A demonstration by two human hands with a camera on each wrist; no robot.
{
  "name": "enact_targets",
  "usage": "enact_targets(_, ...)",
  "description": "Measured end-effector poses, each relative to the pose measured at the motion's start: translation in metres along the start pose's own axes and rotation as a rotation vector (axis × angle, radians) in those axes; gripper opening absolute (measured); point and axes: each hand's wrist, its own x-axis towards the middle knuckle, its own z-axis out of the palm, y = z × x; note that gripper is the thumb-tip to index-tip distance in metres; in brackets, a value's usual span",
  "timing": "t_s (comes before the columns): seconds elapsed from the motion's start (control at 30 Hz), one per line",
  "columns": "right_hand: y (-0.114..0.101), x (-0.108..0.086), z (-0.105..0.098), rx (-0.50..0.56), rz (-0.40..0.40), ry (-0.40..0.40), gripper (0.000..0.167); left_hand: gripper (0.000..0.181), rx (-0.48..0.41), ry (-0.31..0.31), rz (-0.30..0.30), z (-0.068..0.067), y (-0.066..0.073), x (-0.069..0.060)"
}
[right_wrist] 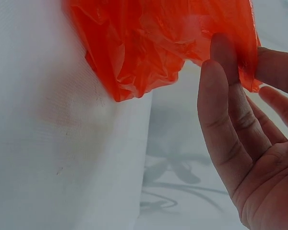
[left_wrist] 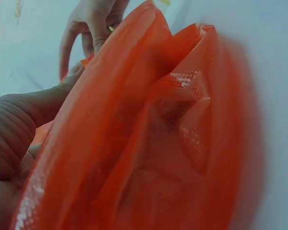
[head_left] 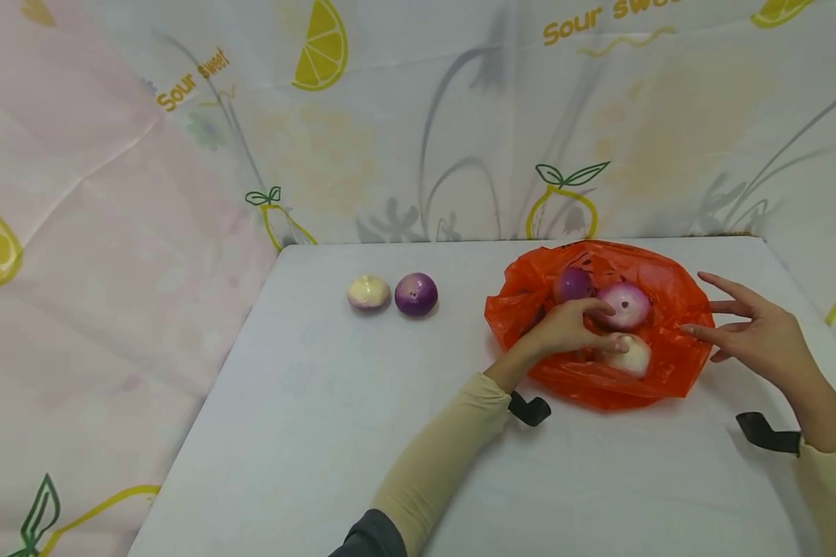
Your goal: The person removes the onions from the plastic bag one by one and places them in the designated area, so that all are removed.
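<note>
Beige sleeve (head_left: 442, 464) leads to the left grip (head_left: 570, 325), spread over onions (head_left: 627, 305), while the right grip (head_left: 766, 336) pinches the red bag (head_left: 676, 363).

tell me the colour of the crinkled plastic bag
The crinkled plastic bag is bright orange-red, clearest in the head view.

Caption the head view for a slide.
Left hand over onions in a red bag, right hand at its edge.

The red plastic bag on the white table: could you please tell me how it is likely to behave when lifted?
The red plastic bag will probably flop and fold, since its thin film is already creased. It may sag and bulge as the round onions inside shift. Its glossy sheen suggests it could feel slippery.
</note>
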Motion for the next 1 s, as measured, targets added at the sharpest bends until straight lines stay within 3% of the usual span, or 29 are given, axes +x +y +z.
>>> enact_targets(0.2, 0.0, 0.0, 0.0, 0.007, -0.005, 0.001, 0.079, 0.057, 0.069, -0.039, 0.015, 0.003, -0.005, 0.003)
enact_targets(0.37, 0.001, 0.0, 0.001, 0.012, 0.003, -0.001, 0.08, 0.059, 0.202, -0.109, 0.02, 0.005, -0.007, 0.003)
enact_targets(0.53, 0.001, 0.001, 0.001, 0.014, -0.002, 0.002, 0.08, 0.062, 0.271, -0.112, 0.052, 0.01, -0.009, 0.004)
enact_targets(0.87, 0.001, 0.002, 0.001, 0.003, -0.001, 0.005, 0.08, 0.063, 0.202, -0.056, 0.036, 0.007, -0.009, -0.001)
enact_targets(1.0, 0.002, 0.001, 0.001, 0.004, -0.006, 0.005, 0.08, 0.064, 0.23, -0.04, 0.057, 0.001, -0.006, -0.007)
